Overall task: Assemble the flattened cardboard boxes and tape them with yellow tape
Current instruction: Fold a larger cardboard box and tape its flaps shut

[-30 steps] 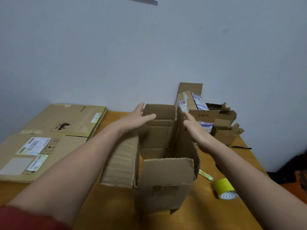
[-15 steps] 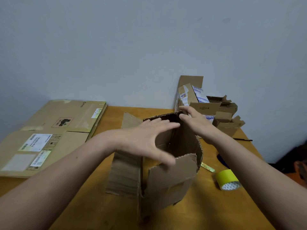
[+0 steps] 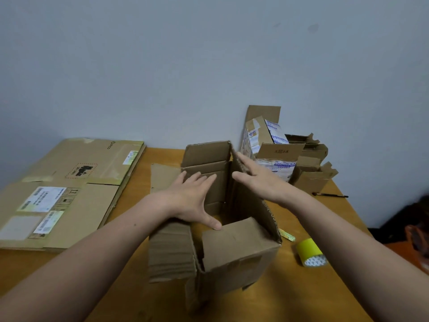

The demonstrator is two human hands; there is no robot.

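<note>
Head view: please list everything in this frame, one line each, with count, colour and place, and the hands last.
open cardboard box: one, brown, table centre, flaps up
flattened cardboard boxes: at least two, tan with white labels, overlapping on the table's left
small boxes: several, count unclear, brown, some printed blue and white, back right by the wall
yellow tape roll: one, yellow, on the table right of the open box
tape strip: one, yellow, between box and roll
pen-like stick: one, dark, right of the small boxes
table: one, orange-brown wood
wall: one, grey-blue, behind
left hand: one, fingers spread, over the box's opening
right hand: one, fingers straight, against the box's right flap
</note>
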